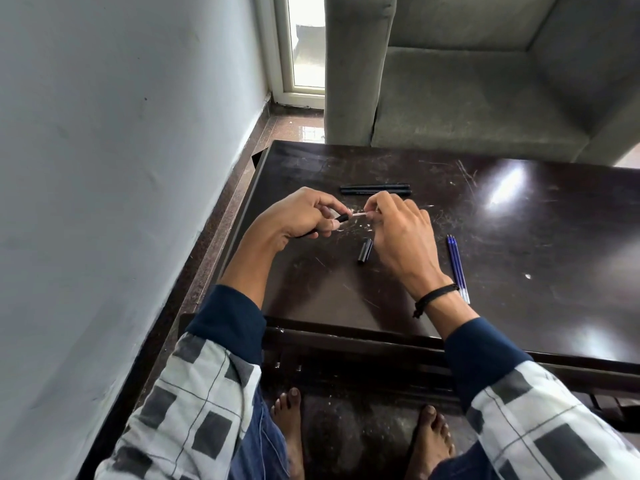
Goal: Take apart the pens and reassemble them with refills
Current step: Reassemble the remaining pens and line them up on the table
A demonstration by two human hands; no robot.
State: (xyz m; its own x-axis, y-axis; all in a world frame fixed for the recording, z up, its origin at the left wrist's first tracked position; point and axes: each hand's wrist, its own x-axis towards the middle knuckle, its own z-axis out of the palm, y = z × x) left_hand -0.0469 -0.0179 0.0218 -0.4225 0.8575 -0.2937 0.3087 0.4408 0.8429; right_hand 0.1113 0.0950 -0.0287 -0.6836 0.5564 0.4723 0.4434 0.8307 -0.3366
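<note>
Between the hands (301,216), black pen (343,218)

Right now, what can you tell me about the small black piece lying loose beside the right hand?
The black piece is a short, glossy tube, plastic by its look, likely a pen cap or barrel section. It lies on its side on the dark table, just beside the right hand, which does not hold it.

A dark glossy bench (519,237) fills the middle and right of the frame, its top scratched and catching bright glare. Behind it, at upper right, stands a grey sofa (467,81). A pale wall (121,168) covers the left side. At top centre a white-framed glass door (304,46) meets a polished brown floor (294,123)
</note>
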